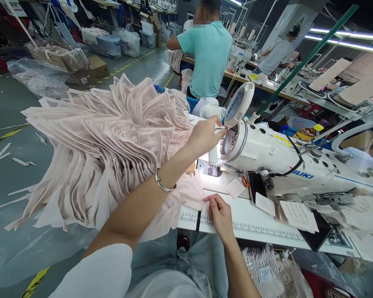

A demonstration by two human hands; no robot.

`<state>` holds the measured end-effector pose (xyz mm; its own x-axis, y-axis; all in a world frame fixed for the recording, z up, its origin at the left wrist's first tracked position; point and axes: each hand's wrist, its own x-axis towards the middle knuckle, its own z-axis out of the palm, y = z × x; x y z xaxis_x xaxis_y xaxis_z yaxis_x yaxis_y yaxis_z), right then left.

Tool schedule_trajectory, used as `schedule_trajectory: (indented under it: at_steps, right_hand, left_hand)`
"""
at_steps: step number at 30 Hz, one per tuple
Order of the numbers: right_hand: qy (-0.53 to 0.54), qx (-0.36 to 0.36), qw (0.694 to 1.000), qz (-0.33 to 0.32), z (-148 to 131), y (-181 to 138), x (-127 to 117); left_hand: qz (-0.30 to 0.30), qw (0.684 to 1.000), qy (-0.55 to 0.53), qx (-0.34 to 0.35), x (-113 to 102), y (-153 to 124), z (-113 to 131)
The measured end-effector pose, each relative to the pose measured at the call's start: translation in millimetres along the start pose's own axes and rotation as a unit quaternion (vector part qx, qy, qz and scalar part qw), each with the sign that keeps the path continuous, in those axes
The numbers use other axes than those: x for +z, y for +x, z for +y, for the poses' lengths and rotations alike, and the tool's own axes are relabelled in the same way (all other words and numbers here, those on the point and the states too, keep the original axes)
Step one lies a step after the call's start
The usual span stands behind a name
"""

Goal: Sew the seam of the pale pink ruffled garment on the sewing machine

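left hand [207,134] up at the end of the white sewing machine [267,145], next to the raised round cover [238,103]; thumb and fingertips close together, can't tell if they grip anything. right hand [220,213] low by the table edge, thumb and finger pinching the edge of a pale pink fabric piece [192,195], which lies on the machine bed left of that hand, just in front of the lit needle area. big fanned pile of pink pieces [121,128] left of the machine, partly behind the left forearm. ruler strip [264,231] along the table's front edge, paper cards [298,215] to the right. person in teal shirt [208,58] beyond.
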<state>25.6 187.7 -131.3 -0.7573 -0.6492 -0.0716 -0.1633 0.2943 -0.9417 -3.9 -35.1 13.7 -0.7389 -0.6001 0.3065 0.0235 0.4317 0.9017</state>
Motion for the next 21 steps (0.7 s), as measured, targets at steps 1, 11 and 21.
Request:
schedule_trajectory:
  at_steps: [1, 11, 21]
  right_hand:
    - [0.0, -0.001, 1.0, -0.001, 0, 0, 0]
    - [-0.012, -0.009, 1.0, 0.002, 2, -1, -1]
    - [-0.056, -0.11, 0.992, -0.019, -3, -4, 2]
  left_hand:
    - [-0.015, 0.999, 0.048, 0.016, 2, -1, -2]
    - [0.272, 0.952, 0.078, 0.113, -33, -22, -3]
    - [-0.171, 0.967, -0.088, -0.167, 4, -145, -35]
